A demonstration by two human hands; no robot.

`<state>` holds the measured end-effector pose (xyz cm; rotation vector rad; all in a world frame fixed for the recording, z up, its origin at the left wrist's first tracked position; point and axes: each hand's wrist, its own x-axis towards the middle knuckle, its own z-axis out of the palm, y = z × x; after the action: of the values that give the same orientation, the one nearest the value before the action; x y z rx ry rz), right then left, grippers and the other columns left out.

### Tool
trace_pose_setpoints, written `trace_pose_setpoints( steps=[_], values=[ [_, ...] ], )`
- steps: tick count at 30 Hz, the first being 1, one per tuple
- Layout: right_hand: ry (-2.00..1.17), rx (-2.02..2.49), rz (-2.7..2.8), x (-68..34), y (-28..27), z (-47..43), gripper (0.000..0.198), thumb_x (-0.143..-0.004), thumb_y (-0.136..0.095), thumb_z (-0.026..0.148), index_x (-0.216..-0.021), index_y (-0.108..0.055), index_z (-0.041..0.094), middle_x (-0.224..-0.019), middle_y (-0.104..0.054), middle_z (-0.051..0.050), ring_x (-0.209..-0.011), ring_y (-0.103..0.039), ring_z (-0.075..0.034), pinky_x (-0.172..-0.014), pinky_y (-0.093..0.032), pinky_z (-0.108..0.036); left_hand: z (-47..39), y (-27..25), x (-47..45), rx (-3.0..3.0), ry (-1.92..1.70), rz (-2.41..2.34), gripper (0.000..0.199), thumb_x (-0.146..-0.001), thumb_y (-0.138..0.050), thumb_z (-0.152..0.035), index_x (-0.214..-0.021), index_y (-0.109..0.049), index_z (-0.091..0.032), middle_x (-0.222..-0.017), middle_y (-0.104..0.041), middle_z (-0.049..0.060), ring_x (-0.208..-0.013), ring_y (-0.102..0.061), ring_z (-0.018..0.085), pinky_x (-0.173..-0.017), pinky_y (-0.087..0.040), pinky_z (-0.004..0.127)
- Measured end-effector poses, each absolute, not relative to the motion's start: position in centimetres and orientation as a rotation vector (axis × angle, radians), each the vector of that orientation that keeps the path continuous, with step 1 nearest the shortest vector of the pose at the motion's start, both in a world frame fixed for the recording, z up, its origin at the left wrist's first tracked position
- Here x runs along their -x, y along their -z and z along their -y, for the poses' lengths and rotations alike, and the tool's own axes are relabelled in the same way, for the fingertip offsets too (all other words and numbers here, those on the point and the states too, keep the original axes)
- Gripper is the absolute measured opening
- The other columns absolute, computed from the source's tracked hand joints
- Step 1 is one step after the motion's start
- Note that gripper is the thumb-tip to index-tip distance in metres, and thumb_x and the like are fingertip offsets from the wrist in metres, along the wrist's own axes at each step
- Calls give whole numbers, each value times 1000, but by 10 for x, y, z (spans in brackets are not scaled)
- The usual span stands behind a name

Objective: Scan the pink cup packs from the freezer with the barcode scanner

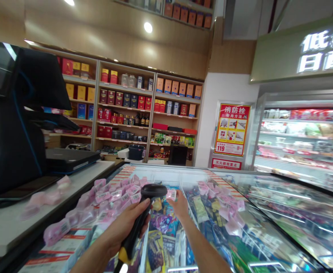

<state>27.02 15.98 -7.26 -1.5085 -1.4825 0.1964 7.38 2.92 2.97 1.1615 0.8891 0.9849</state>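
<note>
With my left hand (134, 222) I grip the handle of a black scanner (154, 190), which has a yellow part low down. My fingers go around the handle, and the thumb lies near the head. In my right hand (181, 204) I pinch a small pink pack (171, 194) between thumb and fingers, with its barcode label turned toward me. The pack is just beside the scanner head; whether they touch, I cannot tell well, because the view is a little blurred.

Both hands are above the glass top of a freezer (169, 174), and under the glass I see colourful bags (163, 223). To the left of the scanner lies a big heap of pink packs (106, 197), many with barcode labels, and to the right is a smaller heap (226, 203). On the white table (7, 233) at my left are more pink packs (45, 199), close to a dark machine with a screen (45, 81). Behind the freezer hangs a red poster (232, 129) on the wall.
</note>
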Motion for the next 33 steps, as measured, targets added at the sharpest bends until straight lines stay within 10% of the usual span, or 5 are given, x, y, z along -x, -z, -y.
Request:
trace_pose_setpoints(
  steps=[15, 33],
  values=[
    [-212, 1667, 1705, -226, 83, -174, 58, -77, -32, 47, -125, -31, 13, -128, -37, -16, -120, -28, -30, -93, -16, -54, -41, -26, -70, -1111, -1058, -979, 35, -66, -52, -50, -64, -50, -15, -49, -52, -3, -36, -43, 5, -36, -35, 17],
    [253, 2058, 1035, -382, 61, -180, 52, -71, -46, 34, -118, -40, 14, -114, -47, -16, -101, -44, -32, -77, -35, -43, -65, -15, -99, -1140, -992, -952, 40, -64, -50, -55, -62, -48, -16, -46, -51, -4, -35, -43, 6, -35, -32, 16]
  ],
)
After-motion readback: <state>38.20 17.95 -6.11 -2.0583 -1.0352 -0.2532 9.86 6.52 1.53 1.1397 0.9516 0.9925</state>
